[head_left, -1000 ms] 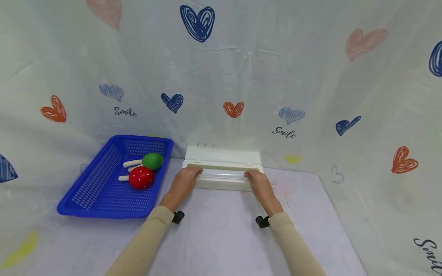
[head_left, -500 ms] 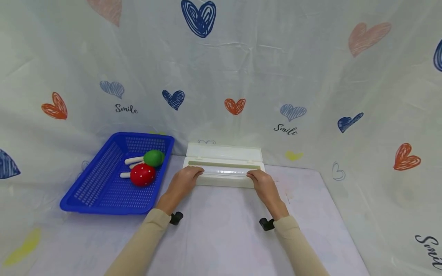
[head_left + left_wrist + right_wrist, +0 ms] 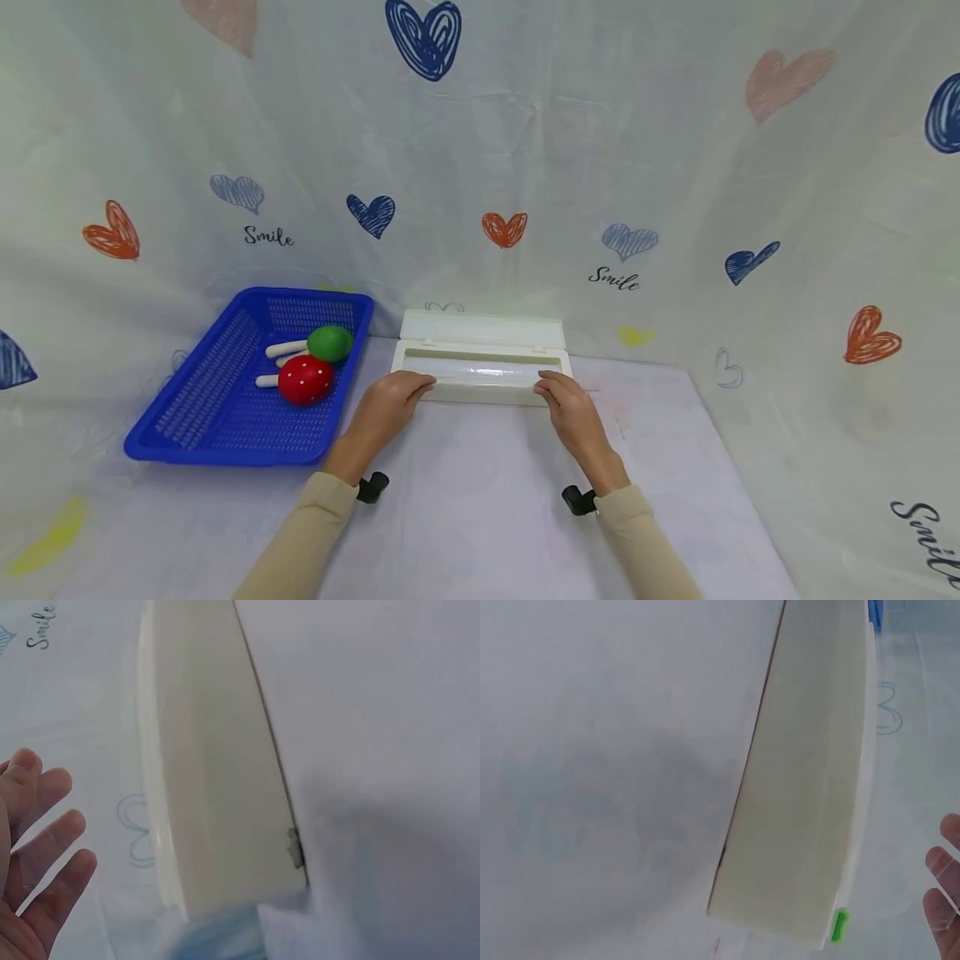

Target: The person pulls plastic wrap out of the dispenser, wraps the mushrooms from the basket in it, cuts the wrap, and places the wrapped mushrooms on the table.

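White box (image 3: 480, 393) shows more roll (image 3: 480, 369), both hands (image 3: 384, 408) (image 3: 577, 417) drawn back

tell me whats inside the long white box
Inside the white box, whose lid stands open, lies a long, shiny, whitish roll, running lengthwise. The roll's underside and the box floor beneath it are covered, so they can't be seen.

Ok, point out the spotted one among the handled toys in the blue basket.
The red-headed toy, with white dots; the green-headed toy shows none, and between them only a third handle shows.
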`<control>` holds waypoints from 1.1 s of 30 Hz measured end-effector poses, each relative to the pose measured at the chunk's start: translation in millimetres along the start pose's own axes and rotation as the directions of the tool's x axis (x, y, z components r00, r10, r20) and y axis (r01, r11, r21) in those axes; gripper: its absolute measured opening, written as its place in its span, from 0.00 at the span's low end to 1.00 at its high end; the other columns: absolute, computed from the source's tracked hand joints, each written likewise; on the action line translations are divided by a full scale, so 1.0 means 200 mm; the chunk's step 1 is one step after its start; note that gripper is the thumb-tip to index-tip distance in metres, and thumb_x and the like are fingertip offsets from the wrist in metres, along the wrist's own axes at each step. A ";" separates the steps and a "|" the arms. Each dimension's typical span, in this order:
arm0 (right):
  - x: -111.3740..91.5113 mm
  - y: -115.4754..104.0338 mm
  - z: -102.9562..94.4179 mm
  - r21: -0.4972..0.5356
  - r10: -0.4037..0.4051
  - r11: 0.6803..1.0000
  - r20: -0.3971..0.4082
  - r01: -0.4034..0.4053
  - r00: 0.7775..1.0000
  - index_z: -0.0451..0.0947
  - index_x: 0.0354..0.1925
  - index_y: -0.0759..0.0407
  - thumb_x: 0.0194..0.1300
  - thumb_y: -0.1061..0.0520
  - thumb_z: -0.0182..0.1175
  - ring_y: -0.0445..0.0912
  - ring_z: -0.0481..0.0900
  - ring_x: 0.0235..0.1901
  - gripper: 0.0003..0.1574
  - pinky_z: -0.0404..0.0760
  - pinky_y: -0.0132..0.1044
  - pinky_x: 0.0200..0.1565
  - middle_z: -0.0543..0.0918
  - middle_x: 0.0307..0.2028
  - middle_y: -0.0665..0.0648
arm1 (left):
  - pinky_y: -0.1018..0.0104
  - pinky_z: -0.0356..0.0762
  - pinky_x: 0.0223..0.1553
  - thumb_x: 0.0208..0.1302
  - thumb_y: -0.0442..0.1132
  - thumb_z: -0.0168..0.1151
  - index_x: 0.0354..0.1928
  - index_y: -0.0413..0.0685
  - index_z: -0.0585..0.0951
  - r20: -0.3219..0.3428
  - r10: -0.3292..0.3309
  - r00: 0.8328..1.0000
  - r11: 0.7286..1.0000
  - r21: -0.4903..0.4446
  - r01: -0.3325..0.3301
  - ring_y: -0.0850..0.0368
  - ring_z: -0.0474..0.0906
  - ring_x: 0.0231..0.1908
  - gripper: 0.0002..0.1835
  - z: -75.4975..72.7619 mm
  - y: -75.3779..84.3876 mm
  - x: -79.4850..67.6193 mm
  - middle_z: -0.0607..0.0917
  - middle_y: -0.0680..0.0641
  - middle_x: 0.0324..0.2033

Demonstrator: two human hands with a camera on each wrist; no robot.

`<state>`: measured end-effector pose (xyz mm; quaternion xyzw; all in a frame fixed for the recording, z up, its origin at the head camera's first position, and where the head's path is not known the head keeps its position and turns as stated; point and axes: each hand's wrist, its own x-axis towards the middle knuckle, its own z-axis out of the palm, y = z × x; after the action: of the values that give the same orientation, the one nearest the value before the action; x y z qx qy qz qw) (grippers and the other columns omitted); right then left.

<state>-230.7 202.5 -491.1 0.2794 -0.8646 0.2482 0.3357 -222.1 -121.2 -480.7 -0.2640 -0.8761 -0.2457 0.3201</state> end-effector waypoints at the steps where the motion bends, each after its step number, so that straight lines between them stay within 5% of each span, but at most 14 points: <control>1: -0.01 -0.01 0.00 0.001 -0.009 1.000 -0.010 0.009 1.000 0.85 0.39 0.66 0.61 0.66 0.71 0.57 0.88 0.44 0.07 0.87 0.44 0.47 0.89 0.40 0.62 | 0.58 0.87 0.41 0.58 0.29 0.74 0.41 0.44 0.90 0.001 0.006 1.000 1.000 -0.003 -0.006 0.49 0.90 0.39 0.09 0.00 0.00 -0.01 0.92 0.45 0.37; 11: -0.07 -0.03 -0.02 0.064 -0.036 0.997 -0.006 0.036 0.999 0.84 0.40 0.64 0.60 0.69 0.70 0.52 0.89 0.39 0.08 0.87 0.40 0.42 0.89 0.36 0.59 | 0.51 0.86 0.45 0.54 0.28 0.76 0.43 0.41 0.90 0.007 0.068 0.998 0.997 -0.048 -0.068 0.45 0.90 0.40 0.13 -0.07 0.03 -0.05 0.92 0.44 0.38; 16: -0.08 -0.03 -0.04 0.082 -0.046 0.995 -0.010 0.047 0.999 0.84 0.40 0.64 0.63 0.67 0.68 0.51 0.88 0.39 0.06 0.87 0.39 0.42 0.88 0.36 0.58 | 0.60 0.87 0.38 0.52 0.27 0.77 0.44 0.42 0.90 0.025 0.083 0.996 0.994 -0.076 -0.081 0.49 0.91 0.39 0.15 -0.09 0.04 -0.07 0.92 0.44 0.39; 26: -0.08 -0.07 -0.04 0.100 -0.083 0.992 -0.010 0.084 0.996 0.83 0.40 0.65 0.57 0.72 0.71 0.50 0.88 0.39 0.11 0.87 0.35 0.42 0.88 0.36 0.59 | 0.62 0.87 0.37 0.52 0.28 0.78 0.43 0.42 0.90 0.022 0.083 0.996 0.996 -0.035 -0.082 0.51 0.91 0.38 0.14 -0.14 0.06 -0.09 0.93 0.45 0.38; 30: -0.09 -0.07 -0.06 0.078 -0.101 0.992 -0.029 0.103 0.994 0.83 0.40 0.65 0.68 0.62 0.65 0.50 0.88 0.39 0.05 0.86 0.36 0.42 0.88 0.37 0.58 | 0.62 0.87 0.37 0.52 0.28 0.78 0.43 0.42 0.90 -0.006 0.107 0.994 0.994 -0.030 -0.107 0.51 0.91 0.38 0.15 -0.13 0.07 -0.10 0.93 0.45 0.38; 33: -0.11 -0.06 -0.08 0.045 -0.119 0.992 -0.050 0.121 0.992 0.84 0.41 0.65 0.76 0.51 0.54 0.52 0.89 0.41 0.19 0.87 0.39 0.42 0.89 0.38 0.59 | 0.63 0.87 0.37 0.52 0.28 0.78 0.42 0.42 0.90 -0.016 0.125 0.992 0.992 -0.030 -0.126 0.53 0.91 0.38 0.14 -0.11 0.09 -0.10 0.93 0.46 0.37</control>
<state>-202.9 210.6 -492.9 0.3330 -0.8319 0.2545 0.3638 -188.5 -127.7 -474.9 -0.3219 -0.8515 -0.2405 0.3368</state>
